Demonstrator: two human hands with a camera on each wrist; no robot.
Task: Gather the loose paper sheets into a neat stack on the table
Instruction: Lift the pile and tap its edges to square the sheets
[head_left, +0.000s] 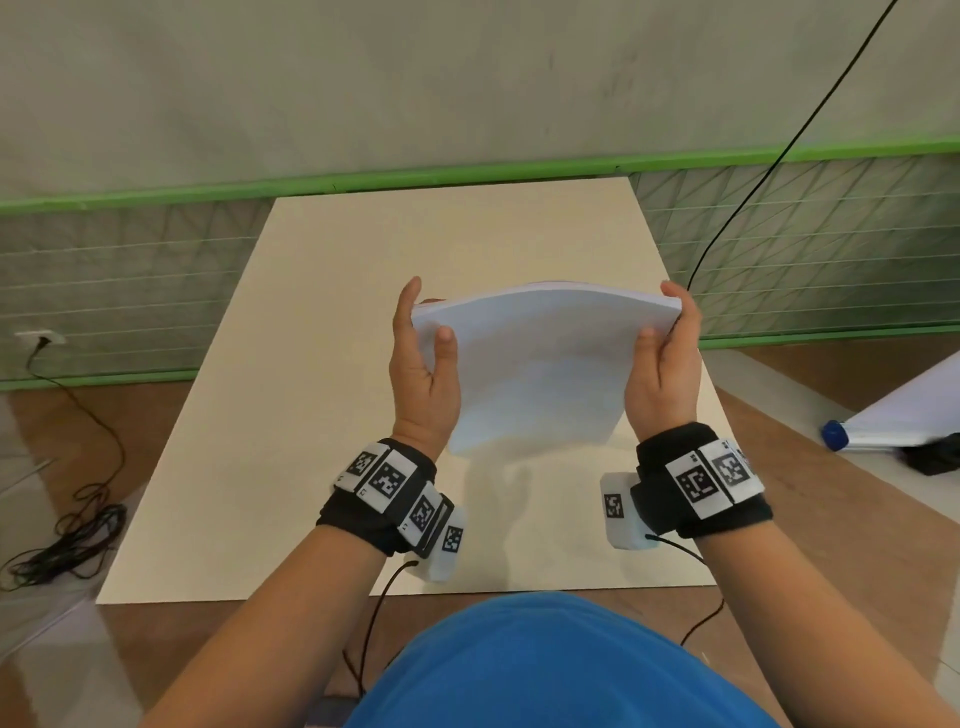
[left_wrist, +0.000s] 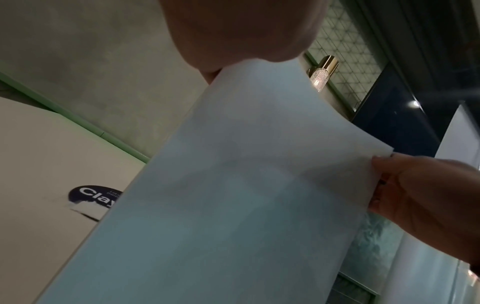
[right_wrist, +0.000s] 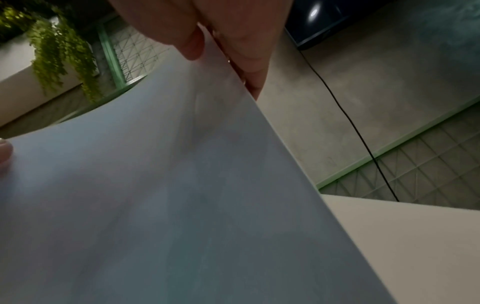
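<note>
A stack of white paper sheets (head_left: 540, 364) is held up on edge over the middle of the cream table (head_left: 291, 395), its top edge bowed. My left hand (head_left: 423, 358) grips its left side, thumb on the near face and fingers behind. My right hand (head_left: 662, 358) grips the right side the same way. The stack's lower edge hangs just above the tabletop. From the left wrist, the sheets (left_wrist: 246, 195) fill the view, with my right hand (left_wrist: 420, 197) at their far edge. From the right wrist, the paper (right_wrist: 168, 195) shows with my right hand's fingers (right_wrist: 244, 45) behind it.
A dark blue sticker (left_wrist: 91, 198) sits on the table left of the sheets. A black cable (head_left: 779, 156) hangs at the right past the table, and coiled cables (head_left: 67, 540) lie on the floor at the left. A white roll with a blue cap (head_left: 883, 415) lies at the right.
</note>
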